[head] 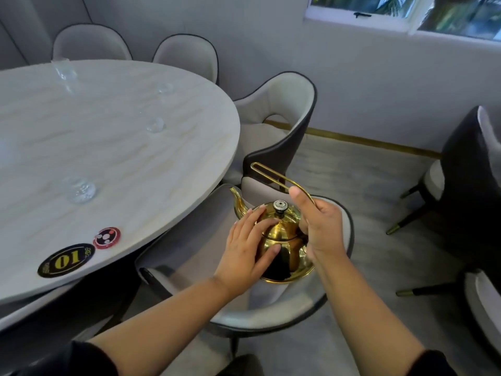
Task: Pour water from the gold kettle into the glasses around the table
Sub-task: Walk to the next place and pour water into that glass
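Pale, marble-look table (135, 147) curves past on our left, with 4 clear glasses (81, 189) spread well apart on it. We hold the gold kettle (284, 240) off the table, just beside its edge and above a grey chair (271, 313). It is polished and mirror-bright — a round belly, a domed lid, a dark knob with a patterned silver cap. Its curved spout points up and left toward the table, and the long wire handle loop runs the same way. Our right hand (320, 226) grips that handle, fingers curled round it. Our left hand (249, 251) lies flat against the kettle's side, fingers straight.
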### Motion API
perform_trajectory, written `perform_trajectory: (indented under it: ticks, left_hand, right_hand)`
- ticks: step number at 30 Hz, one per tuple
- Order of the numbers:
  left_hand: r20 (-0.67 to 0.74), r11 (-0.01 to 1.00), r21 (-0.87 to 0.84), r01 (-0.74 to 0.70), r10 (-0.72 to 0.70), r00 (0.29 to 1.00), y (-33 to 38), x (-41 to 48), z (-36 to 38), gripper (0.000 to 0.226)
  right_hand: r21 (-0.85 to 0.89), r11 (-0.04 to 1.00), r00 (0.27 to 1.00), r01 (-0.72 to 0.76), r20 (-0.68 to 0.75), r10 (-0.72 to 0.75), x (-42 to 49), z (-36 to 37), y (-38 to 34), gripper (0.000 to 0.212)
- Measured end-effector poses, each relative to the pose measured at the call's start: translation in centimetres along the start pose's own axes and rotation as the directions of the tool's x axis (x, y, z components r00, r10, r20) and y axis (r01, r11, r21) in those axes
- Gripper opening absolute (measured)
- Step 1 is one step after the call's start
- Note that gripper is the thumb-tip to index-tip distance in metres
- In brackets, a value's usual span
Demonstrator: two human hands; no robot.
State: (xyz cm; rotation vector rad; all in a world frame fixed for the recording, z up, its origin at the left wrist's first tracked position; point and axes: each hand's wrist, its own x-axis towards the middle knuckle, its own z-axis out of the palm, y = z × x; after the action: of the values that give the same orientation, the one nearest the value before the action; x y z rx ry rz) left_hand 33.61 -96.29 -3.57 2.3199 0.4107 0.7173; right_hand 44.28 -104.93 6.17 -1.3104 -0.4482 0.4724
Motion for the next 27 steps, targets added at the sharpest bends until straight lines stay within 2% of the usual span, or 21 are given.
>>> perform_trajectory:
  ticks: [4,10,20,27]
  left_hand:
    - [-0.016,1.0,0.006,0.021,-0.021,1.0,0.2,1.8,1.6,0.045]
    - [-0.034,0.999,0.022,0.048,-0.047,0.998,-0.6,5.0,4.5,0.046]
    - [-0.048,0.992,0.076,0.102,-0.098,0.994,-0.5,11.9,8.9,0.046]
    - [-0.212,0.974,0.136,0.18,-0.148,0.966,2.8,17.5,14.4,0.047]
  right_hand:
    - [-0.017,1.0,1.0,-0.01,0.017,0.011,2.1,-1.6,0.3,0.058]
    - [-0.023,0.999,0.997,-0.033,0.073,0.034,6.2,-3.8,1.2,0.046]
    - [0.058,0.994,0.982,-0.095,0.169,0.084,14.7,-7.7,0.8,0.049]
    - [0.054,0.991,0.945,-0.126,0.31,0.103,21.3,-12.8,-1.4,0.059]
